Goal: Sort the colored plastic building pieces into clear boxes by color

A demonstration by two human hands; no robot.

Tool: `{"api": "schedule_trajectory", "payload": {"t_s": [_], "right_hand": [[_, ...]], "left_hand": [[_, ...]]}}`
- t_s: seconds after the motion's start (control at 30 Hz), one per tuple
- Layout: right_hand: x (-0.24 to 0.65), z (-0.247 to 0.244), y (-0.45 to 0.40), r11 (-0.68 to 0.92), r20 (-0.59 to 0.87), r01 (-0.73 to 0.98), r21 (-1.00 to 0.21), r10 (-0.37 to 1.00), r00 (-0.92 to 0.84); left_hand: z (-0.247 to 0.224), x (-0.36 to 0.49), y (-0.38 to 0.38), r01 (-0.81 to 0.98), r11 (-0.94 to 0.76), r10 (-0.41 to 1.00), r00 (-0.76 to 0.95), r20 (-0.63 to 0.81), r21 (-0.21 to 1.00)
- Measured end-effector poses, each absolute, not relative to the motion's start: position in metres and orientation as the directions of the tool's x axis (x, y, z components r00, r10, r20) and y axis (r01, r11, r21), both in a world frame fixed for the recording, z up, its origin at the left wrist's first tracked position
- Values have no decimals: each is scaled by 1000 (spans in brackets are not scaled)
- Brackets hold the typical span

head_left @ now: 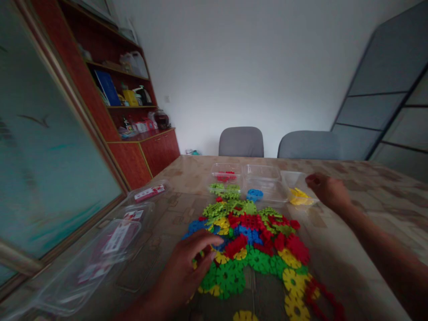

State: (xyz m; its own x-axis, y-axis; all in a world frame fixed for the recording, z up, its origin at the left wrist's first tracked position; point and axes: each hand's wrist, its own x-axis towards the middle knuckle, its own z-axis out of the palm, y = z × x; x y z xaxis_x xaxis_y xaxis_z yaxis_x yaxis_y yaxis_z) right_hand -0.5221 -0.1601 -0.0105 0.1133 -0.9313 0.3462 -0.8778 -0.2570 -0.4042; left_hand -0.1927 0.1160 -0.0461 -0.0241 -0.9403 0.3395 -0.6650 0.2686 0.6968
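A pile of flat notched plastic discs in red, green (230, 276), yellow (296, 307) and blue lies on the table. My left hand (187, 263) is over its left side, thumb and index finger apart, near blue and yellow discs. My right hand (324, 189) is curled at the right end of the clear plastic containers, beside the one with yellow discs (299, 196); its fingertips are blurred, and anything between them is hidden. The other clear containers (267, 171) hold red discs (226, 176), light green discs (225, 191) and blue discs (254, 195).
Clear plastic lids (100, 263) with labels lie at the left of the table (377, 196). A red ring of joined discs (324, 301) lies near the front right. Two grey chairs (241, 141) stand behind the table, with a wooden shelf unit (160, 149) at the back left.
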Motion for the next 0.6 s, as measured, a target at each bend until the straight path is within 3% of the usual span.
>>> {"api": "schedule_trajectory", "payload": {"t_s": [0.17,0.3,0.4,0.6], "right_hand": [[-506,-6,-103,-489,277,-734,-472,-872,403],[-492,-17,-50,-662,142,-497,-561,-668,730],[-487,-26,-29,-664,72,-493,-562,-633,770],[-467,-37,-14,-732,126,-478,-485,-599,790]], "left_hand": [[-36,-173,108,-729,286,-907,3,421,622],[-42,-158,101,-795,274,-915,-42,401,541],[-55,-152,98,-833,281,-932,-119,342,476],[-74,-161,101,-819,401,-911,-310,270,410]]}}
